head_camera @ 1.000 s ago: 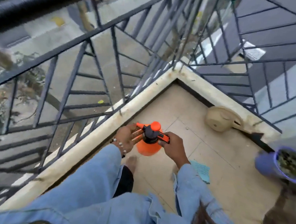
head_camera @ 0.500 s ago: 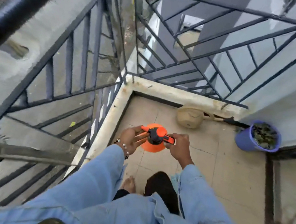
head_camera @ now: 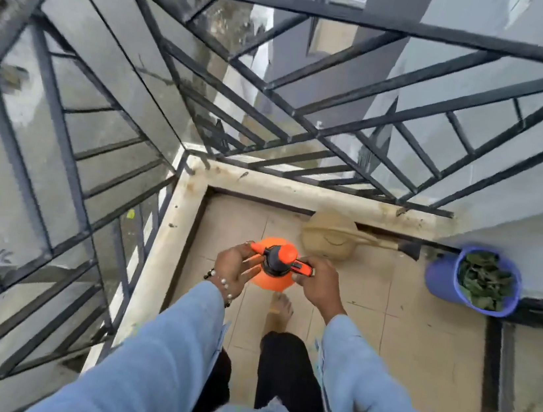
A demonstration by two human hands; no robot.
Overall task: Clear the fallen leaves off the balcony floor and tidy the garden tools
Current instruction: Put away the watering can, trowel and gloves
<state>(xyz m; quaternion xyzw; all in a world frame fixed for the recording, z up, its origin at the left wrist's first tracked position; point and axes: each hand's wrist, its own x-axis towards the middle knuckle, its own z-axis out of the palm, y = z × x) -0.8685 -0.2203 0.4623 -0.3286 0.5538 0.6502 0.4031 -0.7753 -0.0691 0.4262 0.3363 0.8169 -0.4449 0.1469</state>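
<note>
Leaves (head_camera: 484, 285) sit heaped in the blue bucket (head_camera: 440, 280) over at the right wall, and we see the beige tiled balcony floor (head_camera: 371, 305) around it. Up front, we've got an orange spray bottle (head_camera: 269, 276) held above the tiles: our left hand (head_camera: 236, 265) cups its side with fingers spread on the body, our right hand (head_camera: 317, 281) has its grip curled round the orange trigger handle. A tan watering can (head_camera: 328, 239) lies against the pale kerb (head_camera: 169, 237) at the far edge. Black railing (head_camera: 276, 102) wraps the corner, grey walls beyond.
</note>
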